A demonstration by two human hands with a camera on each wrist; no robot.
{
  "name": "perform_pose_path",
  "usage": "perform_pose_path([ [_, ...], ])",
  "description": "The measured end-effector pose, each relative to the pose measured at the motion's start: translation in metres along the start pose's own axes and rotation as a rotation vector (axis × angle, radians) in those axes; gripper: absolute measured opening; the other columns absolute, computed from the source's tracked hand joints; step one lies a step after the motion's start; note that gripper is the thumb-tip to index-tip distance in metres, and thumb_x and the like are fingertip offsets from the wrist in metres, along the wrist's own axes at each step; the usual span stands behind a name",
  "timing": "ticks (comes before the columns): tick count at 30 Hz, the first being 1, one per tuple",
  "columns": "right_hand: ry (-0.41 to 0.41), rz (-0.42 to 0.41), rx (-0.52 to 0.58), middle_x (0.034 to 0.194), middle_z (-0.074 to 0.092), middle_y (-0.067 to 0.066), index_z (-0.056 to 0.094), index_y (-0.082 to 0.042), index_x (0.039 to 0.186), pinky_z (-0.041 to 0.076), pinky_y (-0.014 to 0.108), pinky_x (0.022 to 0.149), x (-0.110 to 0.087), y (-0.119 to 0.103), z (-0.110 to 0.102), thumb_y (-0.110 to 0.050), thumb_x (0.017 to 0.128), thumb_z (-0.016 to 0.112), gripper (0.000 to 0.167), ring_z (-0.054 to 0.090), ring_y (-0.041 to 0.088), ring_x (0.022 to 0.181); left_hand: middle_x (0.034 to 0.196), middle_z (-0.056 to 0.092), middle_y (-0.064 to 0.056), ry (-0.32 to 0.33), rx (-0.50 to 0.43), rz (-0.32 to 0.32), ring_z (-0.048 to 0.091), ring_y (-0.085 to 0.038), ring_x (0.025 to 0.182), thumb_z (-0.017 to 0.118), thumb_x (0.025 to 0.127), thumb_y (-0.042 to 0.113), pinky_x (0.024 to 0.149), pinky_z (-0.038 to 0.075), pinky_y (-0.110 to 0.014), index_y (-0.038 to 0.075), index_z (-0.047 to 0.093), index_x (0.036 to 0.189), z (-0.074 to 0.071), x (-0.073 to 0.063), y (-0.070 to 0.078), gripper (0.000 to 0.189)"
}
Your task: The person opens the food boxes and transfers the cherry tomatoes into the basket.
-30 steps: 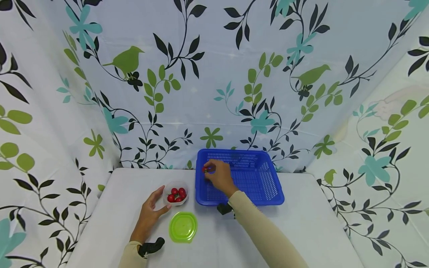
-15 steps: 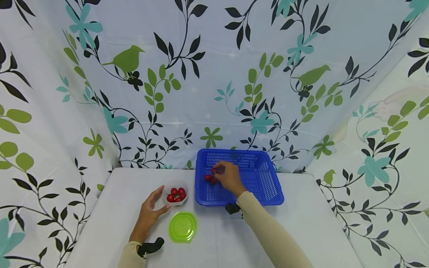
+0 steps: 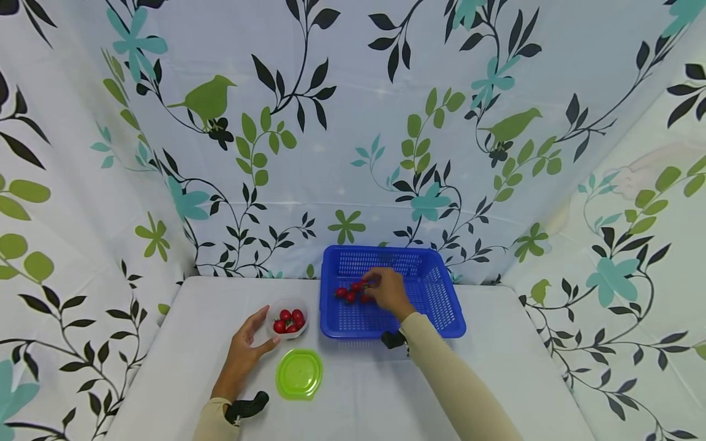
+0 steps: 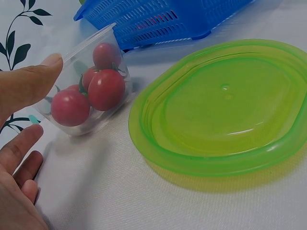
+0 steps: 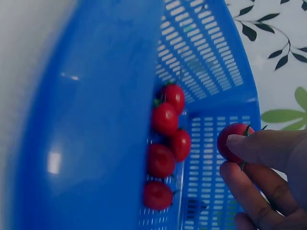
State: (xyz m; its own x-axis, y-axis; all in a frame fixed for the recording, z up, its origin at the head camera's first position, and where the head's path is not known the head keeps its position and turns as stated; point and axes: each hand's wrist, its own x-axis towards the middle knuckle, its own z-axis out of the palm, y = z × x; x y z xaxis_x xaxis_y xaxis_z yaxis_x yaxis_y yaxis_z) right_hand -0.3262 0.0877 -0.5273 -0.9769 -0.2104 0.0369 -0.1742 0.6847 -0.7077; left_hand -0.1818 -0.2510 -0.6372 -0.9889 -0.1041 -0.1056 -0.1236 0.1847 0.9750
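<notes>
While the right hand (image 3: 389,291) pinches a tomato (image 5: 232,130), the left (image 3: 245,351) spreads round a tub (image 4: 82,58).

Round red tomatoes (image 5: 164,118) with green stems; blue slotted plastic basket (image 3: 432,303) along the far edge of a white table (image 3: 193,343); translucent lime-green lid (image 3: 299,374); white fabric backdrop (image 3: 342,156) printed with black leaves, teal flowers, green birds.

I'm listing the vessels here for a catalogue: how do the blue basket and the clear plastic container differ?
Size: the blue basket is much larger than the clear plastic container. Walls: the basket's are pierced with rows of slots, the container's are smooth. Look: the basket is blue, while the container is colourless and shows its contents through the side. Both are open-topped, stand on the white tabletop and hold red cherry tomatoes.
</notes>
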Motion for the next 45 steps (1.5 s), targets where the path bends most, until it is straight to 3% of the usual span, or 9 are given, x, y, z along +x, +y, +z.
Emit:
perform_pose_path([
  [7, -0.014, 0.051, 0.005, 0.113, 0.079, 0.006, 0.082, -0.012, 0.109, 0.065, 0.037, 0.083, 0.004, 0.009, -0.009, 0.003, 0.087, 0.082, 0.027, 0.074, 0.02, 0.096, 0.176, 0.031, -0.003, -0.008, 0.005, -0.002, 0.018, -0.033, 0.167, 0.084, 0.093, 0.031, 0.13, 0.01, -0.074, 0.031, 0.036, 0.166, -0.002, -0.001, 0.003, 0.086],
  [18, -0.016, 0.066, -0.034, 0.11, 0.081, 0.007, 0.082, -0.011, 0.105, 0.063, 0.045, 0.092, 0.012, 0.03, -0.016, 0.004, 0.083, 0.083, 0.027, 0.074, 0.027, 0.107, 0.176, 0.031, -0.004, -0.001, -0.003, -0.007, 0.017, -0.032, 0.167, 0.084, 0.093, 0.031, 0.131, 0.009, -0.072, 0.03, 0.037, 0.165, -0.004, 0.001, 0.002, 0.086],
  [30, -0.064, 0.132, -0.056, 0.107, 0.081, 0.007, 0.081, -0.01, 0.104, 0.06, 0.05, 0.099, 0.017, 0.037, -0.025, 0.004, 0.084, 0.084, 0.025, 0.072, 0.03, 0.109, 0.176, 0.032, -0.005, 0.003, -0.01, -0.013, 0.017, -0.033, 0.167, 0.084, 0.093, 0.03, 0.132, 0.009, -0.071, 0.028, 0.038, 0.165, -0.003, -0.001, 0.006, 0.085],
  [39, -0.088, 0.172, -0.066, 0.1, 0.082, 0.006, 0.081, -0.007, 0.1, 0.06, 0.051, 0.103, 0.023, 0.048, -0.026, 0.007, 0.079, 0.085, 0.026, 0.076, 0.027, 0.102, 0.176, 0.031, -0.005, -0.005, -0.002, -0.008, 0.017, -0.035, 0.167, 0.083, 0.094, 0.028, 0.131, 0.01, -0.072, 0.028, 0.037, 0.166, -0.002, -0.003, 0.008, 0.085],
  [45, -0.091, 0.208, -0.064, 0.1, 0.081, 0.007, 0.081, -0.007, 0.099, 0.063, 0.046, 0.093, 0.026, 0.056, -0.024, 0.008, 0.078, 0.085, 0.026, 0.073, 0.023, 0.091, 0.176, 0.032, -0.006, -0.002, -0.01, -0.009, 0.018, -0.035, 0.167, 0.083, 0.094, 0.025, 0.131, 0.009, -0.072, 0.026, 0.038, 0.165, -0.001, -0.003, 0.007, 0.084],
])
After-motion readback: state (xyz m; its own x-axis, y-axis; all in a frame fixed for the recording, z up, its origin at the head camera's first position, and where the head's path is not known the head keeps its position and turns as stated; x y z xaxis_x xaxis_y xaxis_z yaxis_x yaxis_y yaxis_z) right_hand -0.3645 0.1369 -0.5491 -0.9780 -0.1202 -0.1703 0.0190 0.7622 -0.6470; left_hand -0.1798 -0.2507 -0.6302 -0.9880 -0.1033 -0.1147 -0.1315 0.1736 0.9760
